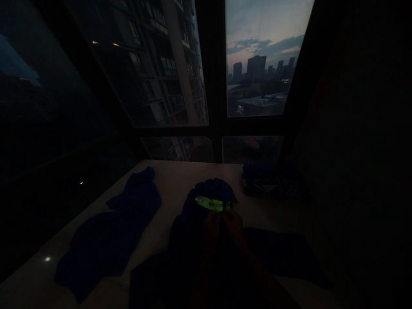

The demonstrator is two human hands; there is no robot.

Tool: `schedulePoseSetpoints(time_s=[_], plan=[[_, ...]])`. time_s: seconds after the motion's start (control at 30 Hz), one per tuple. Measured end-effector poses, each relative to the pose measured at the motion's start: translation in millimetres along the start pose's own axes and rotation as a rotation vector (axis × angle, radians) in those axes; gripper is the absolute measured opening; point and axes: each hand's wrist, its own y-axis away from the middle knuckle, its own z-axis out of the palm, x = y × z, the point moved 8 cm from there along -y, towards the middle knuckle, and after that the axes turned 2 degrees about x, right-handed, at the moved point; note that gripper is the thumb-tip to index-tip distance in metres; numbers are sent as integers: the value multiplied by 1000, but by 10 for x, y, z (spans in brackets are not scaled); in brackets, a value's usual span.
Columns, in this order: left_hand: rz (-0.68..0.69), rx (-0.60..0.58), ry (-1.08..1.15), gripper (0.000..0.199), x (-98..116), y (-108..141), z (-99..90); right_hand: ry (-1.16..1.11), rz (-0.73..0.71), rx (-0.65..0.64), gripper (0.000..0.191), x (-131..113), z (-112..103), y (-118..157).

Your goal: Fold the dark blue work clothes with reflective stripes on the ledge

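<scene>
A dark blue jacket (185,227) with a yellow-green and silver reflective stripe lies spread on the pale surface in front of me, its sleeve stretching out to the right. At its middle, just below the stripe, my left hand (212,224) and my right hand (234,221) are close together. The fingers of both look pinched on the jacket's front edge. Dim light hides the fingertips and any small fastener between them.
Another blue garment (112,231) lies crumpled on the left of the pale surface (180,168). Folded dark clothing (270,182) is stacked at the back right. Windows (265,60) rise behind, with a dark wall (360,150) to the right.
</scene>
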Motion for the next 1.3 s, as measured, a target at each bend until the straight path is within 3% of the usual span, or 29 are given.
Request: schedulePoseSetpoints(time_s=[0.27,0.47,0.67,0.9,1.1,1.3], plan=[[61,22,-76,6,13,-48,-26,-36,-50,-167,37,-65,100,52],[55,3,-95,8,15,-31,25,0,-86,-247,41,-101,52,138],[16,-93,-69,15,-39,42,90,116,-123,-211,36,-131,-35,92],[-68,-76,-88,23,-175,59,83,388,-142,-208,24,-123,7,156],[-69,-76,-124,18,-142,14,47,517,-184,-269,29,-175,53,238],[-59,-40,-171,27,-177,71,9,630,-164,-294,38,-157,53,260]])
